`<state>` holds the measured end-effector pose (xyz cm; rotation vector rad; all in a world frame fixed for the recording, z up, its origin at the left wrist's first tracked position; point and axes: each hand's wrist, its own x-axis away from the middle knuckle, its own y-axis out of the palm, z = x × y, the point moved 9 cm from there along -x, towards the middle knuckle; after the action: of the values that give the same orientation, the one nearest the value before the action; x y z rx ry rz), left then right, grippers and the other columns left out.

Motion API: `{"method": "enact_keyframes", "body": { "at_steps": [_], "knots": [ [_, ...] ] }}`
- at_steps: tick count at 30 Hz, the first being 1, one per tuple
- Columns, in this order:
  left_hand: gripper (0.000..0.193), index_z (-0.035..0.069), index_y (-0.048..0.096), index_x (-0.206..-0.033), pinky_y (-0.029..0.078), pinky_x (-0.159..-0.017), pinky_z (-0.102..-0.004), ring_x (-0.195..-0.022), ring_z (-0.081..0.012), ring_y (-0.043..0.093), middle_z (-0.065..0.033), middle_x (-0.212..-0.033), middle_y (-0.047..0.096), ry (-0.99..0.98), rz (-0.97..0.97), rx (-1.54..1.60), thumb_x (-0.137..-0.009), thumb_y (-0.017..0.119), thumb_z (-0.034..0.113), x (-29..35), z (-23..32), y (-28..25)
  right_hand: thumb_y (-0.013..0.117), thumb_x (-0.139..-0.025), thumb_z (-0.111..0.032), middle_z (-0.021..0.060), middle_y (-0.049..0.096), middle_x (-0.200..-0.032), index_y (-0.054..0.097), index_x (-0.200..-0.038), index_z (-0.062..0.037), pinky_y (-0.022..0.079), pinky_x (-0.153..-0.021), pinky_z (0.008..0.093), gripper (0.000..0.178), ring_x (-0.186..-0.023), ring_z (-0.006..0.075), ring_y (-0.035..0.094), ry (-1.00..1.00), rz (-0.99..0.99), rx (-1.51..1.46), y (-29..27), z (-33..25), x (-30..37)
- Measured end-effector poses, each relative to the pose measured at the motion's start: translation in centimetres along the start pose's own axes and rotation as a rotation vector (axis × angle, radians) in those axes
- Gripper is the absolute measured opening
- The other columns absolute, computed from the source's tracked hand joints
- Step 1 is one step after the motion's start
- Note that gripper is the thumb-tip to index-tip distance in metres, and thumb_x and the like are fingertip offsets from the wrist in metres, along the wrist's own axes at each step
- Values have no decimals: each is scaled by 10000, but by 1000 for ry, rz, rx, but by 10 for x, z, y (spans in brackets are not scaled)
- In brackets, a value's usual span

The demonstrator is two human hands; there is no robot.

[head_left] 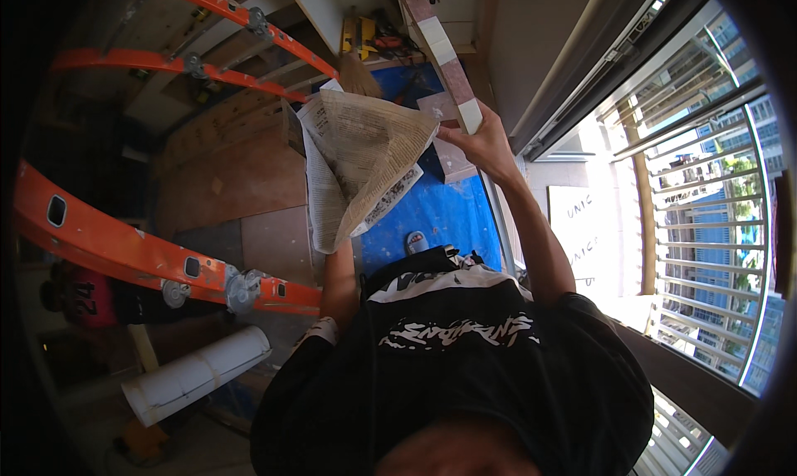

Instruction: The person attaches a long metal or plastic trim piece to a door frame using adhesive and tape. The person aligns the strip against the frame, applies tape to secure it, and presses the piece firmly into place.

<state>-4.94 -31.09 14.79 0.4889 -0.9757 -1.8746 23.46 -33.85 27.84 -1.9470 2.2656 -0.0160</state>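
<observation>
A large crumpled sheet of newspaper (365, 148) spreads out in front of me, folded to a point at its right. My left hand is hidden behind its lower edge, and only the left forearm shows below the paper. My right hand (490, 148) is closed at the right, its thumb at the paper's pointed corner. A long strip with pinkish and white bands (444, 57) meets that hand by the thumb and forefinger; I cannot tell whether it is gripped too. Most of the right fingers are hidden.
Orange ladder rails (124, 235) run along the left. A white roll (197, 375) lies lower left, near a person (79, 297) in dark and pink clothing. Blue sheeting (465, 219) covers floor beneath me. A broom head (359, 78) is ahead; a barred window (706, 202) is right.
</observation>
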Motion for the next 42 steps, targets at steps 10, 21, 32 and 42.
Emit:
{"method": "enact_keyframes", "body": {
  "at_steps": [10, 21, 32, 42],
  "knots": [
    [558, 32, 390, -1380, 507, -910, -388, -1105, -253, 593, -146, -1222, 575, -156, -15, -637, -939, 608, 294, -8, -74, 24, 848, -716, -190, 151, 703, -986, 574, -1135, 22, 527, -835, 336, 544, -887, 198, 698, -39, -36, -13, 22, 2, 3],
    [582, 16, 403, -1375, 479, -940, -379, -1131, -268, 574, -161, -1253, 559, -172, -106, -750, -928, 624, 316, -24, -121, 48, 791, -741, -148, 106, 703, -963, 584, -1119, -5, 497, -871, 336, 455, -902, 187, 680, -38, -8, -47, 28, -3, 12],
    [608, 1, 417, -1371, 450, -971, -371, -1158, -283, 554, -175, -1284, 543, -344, -228, -591, -918, 639, 339, 4, -116, 46, 678, -672, -66, 113, 647, -945, 578, -1100, -4, 463, -860, 328, 444, -913, 205, 616, -117, 5, 89, 25, -23, 15],
    [632, -14, 429, -1366, 425, -999, -363, -1181, -296, 536, -189, -1313, 529, 37, -159, -999, -908, 653, 360, 79, -96, 52, 700, -691, -62, 62, 637, -918, 573, -1106, 5, 474, -825, 298, 438, -858, 142, 595, -182, 27, 96, 21, -53, 0]
  ]
}}
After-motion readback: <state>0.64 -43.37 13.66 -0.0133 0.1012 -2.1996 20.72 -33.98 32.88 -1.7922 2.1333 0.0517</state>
